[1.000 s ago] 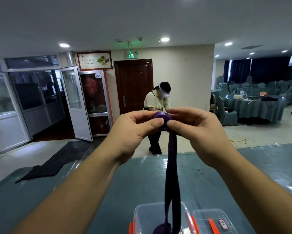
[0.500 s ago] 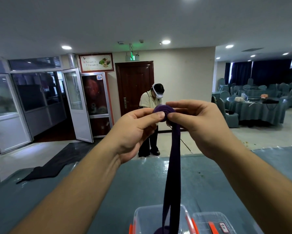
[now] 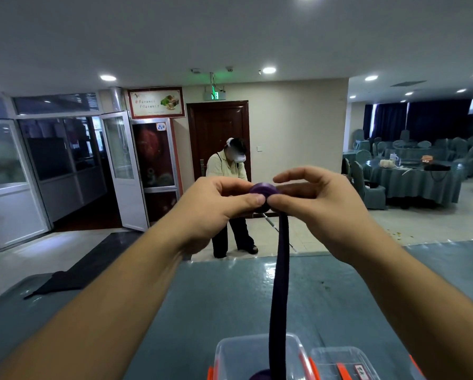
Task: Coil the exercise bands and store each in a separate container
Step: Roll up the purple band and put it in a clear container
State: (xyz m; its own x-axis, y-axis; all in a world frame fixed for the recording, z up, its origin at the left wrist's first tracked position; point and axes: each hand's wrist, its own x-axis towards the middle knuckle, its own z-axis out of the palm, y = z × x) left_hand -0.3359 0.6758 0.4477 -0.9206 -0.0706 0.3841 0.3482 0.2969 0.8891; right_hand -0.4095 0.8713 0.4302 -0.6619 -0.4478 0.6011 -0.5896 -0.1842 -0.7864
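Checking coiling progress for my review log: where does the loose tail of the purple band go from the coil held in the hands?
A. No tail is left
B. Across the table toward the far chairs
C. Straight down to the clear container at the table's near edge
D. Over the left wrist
C: from the coil pinched between the left hand and right hand, the purple band hangs straight down to the clear container.

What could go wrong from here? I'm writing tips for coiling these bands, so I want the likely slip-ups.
1. The purple coil is held only by a thumb-tip grip of the left hand and right hand; the right forefinger is lifted, so the roll might spring loose.
2. The long tail still hangs into the clear container; it could twist or wind unevenly.
3. Pulling the tail may tug that light container.
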